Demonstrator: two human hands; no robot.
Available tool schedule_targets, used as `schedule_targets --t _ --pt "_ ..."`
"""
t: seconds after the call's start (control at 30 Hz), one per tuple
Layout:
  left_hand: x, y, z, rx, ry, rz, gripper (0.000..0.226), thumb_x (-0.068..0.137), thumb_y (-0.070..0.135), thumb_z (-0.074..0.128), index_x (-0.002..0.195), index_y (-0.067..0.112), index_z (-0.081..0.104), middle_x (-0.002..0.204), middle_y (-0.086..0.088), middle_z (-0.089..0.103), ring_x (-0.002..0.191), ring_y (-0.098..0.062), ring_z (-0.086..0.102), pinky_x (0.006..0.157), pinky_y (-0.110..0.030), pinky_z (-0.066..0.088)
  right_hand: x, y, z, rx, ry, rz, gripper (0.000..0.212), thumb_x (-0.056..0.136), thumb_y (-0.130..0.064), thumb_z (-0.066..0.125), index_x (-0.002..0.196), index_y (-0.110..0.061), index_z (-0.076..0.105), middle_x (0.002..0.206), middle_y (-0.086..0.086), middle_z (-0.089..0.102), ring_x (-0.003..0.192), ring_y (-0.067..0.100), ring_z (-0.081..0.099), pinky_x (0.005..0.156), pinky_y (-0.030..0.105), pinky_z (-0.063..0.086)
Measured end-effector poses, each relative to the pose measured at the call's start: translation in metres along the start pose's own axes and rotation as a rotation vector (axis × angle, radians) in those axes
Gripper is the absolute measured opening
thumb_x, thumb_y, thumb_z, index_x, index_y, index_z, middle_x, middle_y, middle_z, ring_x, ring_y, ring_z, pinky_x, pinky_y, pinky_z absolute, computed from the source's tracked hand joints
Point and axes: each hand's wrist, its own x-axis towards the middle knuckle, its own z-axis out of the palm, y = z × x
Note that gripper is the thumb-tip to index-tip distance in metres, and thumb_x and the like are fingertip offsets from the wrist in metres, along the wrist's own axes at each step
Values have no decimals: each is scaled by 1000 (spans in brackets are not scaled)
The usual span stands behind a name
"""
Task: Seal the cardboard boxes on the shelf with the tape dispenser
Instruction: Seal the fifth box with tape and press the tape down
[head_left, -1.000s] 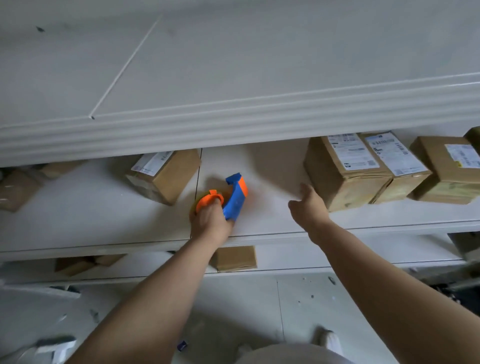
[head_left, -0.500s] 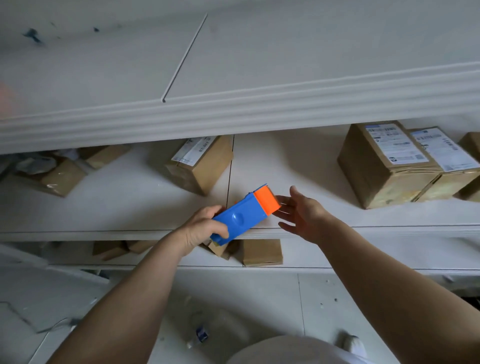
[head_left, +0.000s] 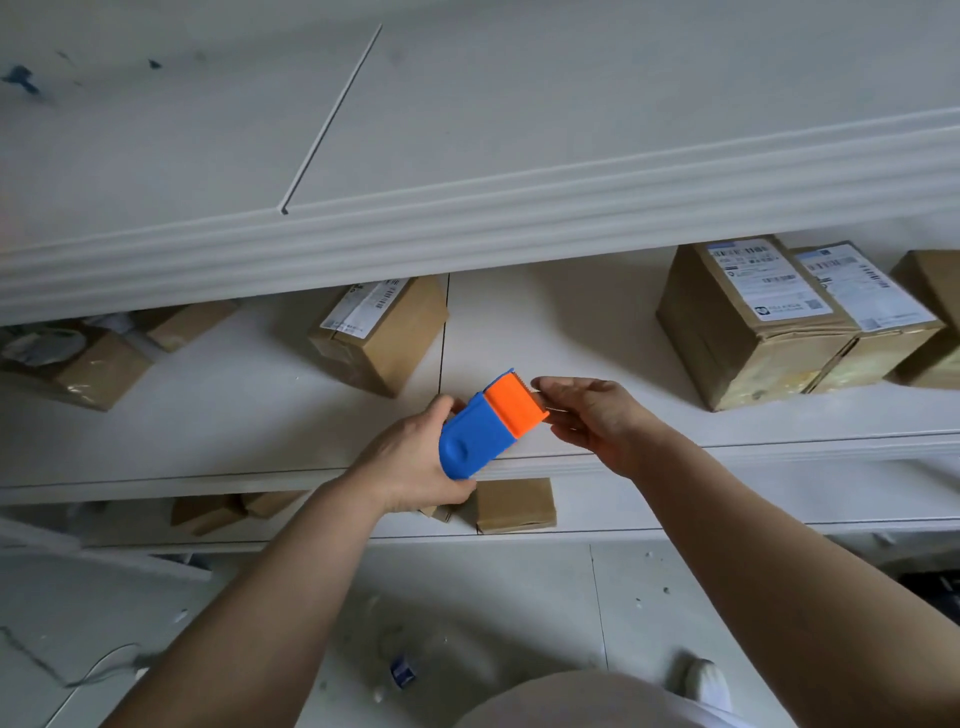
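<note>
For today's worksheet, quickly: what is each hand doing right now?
Left hand: grips the blue tape dispenser by its body.
Right hand: at the dispenser's orange end; whether it pinches anything cannot be told.

The light here is dim, flat and greyish. My tape dispenser is the one vivid, sharply drawn thing. Above it the upper shelf throws a broad soft shadow over the back of the shelf below. The boxes right of it cast faint shadows leftward, and their taped fronts carry a dull sheen. Far from it, toward the frame's edges, shelf lines bow and detail softens.
</note>
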Motion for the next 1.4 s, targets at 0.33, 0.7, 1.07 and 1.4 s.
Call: schedule_targets --t 0.33,0.7,1.07,1.4 --pt "12 7 5 119 26 58 53 61 30 71 101 34 36 80 6 57 72 -20 58 64 -42 54 -1 -21 1 -169 165 -83 10 93 -19 61 87 -19 69 75 -4 70 68 5 65 67 24 45" --pt "20 13 -13 236 1 49 47 64 30 67 98 36 36 79 7 56 70 -19 58 62 -39 54 8 -27 -4 -131 346 -196 12 92 -10 60 83 -9 67 71 4 66 43 -1 59 37 9 34" --pt "11 10 -9 326 56 19 38 68 21 63 97 25 39 74 8 49 64 -16 50 50 -28 35 -10 -12 -38 -38 376 -162 7 88 -24 67 84 -19 68 79 -5 72 61 2 68 60 24 39" --pt "20 22 -5 445 102 -26 44 69 20 60 105 29 36 96 5 55 76 -23 48 61 -31 40 -9 10 -38 -138 522 -407 10 93 -20 60 88 -24 68 87 -1 74 72 7 71 66 32 54"
